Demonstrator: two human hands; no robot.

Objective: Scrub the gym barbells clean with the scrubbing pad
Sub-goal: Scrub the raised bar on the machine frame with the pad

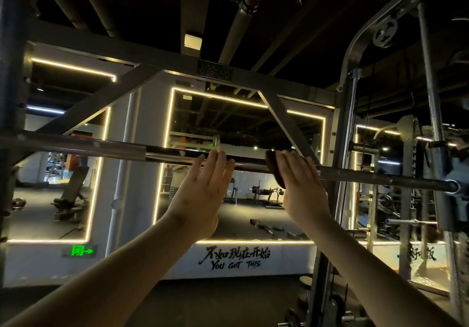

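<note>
The left hand rested straight, released fingers against the long steel barbell. The right hand, fingers flat, pressed a dark brown scrubbing pad onto it.

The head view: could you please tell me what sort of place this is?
Very likely a gym's weights area: a barbell sits across a Smith-machine rack, an adjustable bench shows at the left, and a wall slogan reads "You got this".
</note>
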